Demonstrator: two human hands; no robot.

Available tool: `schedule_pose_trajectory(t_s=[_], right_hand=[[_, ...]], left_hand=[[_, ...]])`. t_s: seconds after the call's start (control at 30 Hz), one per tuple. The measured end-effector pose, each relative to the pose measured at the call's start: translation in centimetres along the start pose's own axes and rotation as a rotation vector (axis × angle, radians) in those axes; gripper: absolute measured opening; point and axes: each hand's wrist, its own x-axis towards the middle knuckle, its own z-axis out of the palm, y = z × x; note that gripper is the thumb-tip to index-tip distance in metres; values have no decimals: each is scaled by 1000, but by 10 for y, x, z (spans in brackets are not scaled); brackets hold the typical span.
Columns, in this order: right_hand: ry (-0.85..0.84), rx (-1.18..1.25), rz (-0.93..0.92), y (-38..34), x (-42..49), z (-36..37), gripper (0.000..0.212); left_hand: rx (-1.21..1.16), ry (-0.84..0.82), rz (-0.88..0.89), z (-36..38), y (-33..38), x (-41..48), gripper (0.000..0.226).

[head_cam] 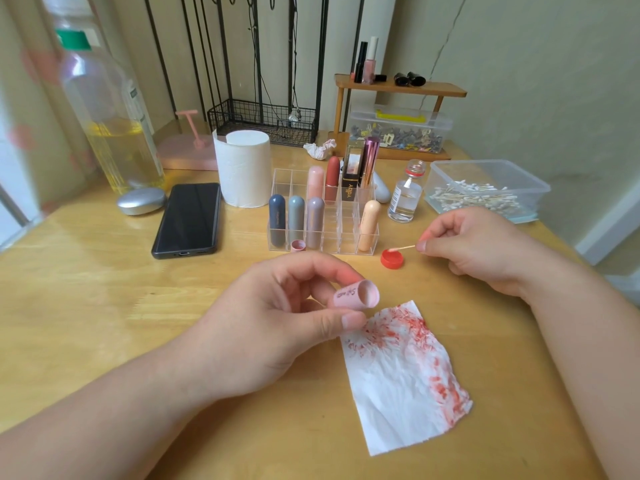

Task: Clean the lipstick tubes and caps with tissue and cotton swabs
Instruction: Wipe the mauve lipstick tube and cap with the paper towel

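Two hands share the work: the left hand (277, 306) curls thumb and fingers round one pink lipstick cap (356, 296), its open mouth turned toward three o'clock, probably so a swab can reach inside. The right hand (474, 251) pinches one cotton swab (403, 248) by its stick, tip resting in a red bottle lid (392, 260), apparently to wet it. One red-smeared tissue (405, 375) lies flat at five o'clock of the cap, handy for wiping. At twelve o'clock a clear organizer (284, 178) holds six capsule-shaped lipsticks upright.
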Motion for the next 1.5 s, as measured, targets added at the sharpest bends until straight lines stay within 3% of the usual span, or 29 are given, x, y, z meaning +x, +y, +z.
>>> schedule_pose_trajectory(t_s=[0.2, 0.43, 0.53, 0.7, 0.9, 1.17, 1.5], right_hand=[[-15, 94, 26, 0, 0, -2, 18], [-21, 104, 31, 2, 1, -5, 16], [-90, 209, -107, -9, -10, -14, 17], [-239, 413, -425, -44, -43, -22, 38], [-173, 189, -739, -71, -80, -9, 9], [-227, 166, -676, -70, -83, -1, 7], [-131, -217, -730, -70, -84, -2, 4]], left_hand=[[-109, -25, 50, -1, 3, 0, 24], [-57, 50, 16, 0, 1, 2, 25], [-20, 90, 15, 1, 3, 1, 23], [4, 142, 46, 1, 6, 1, 25], [-15, 128, 58, -1, 5, 1, 23], [-13, 111, 80, 0, 8, 1, 24], [29, 130, 47, -2, 8, -1, 26]])
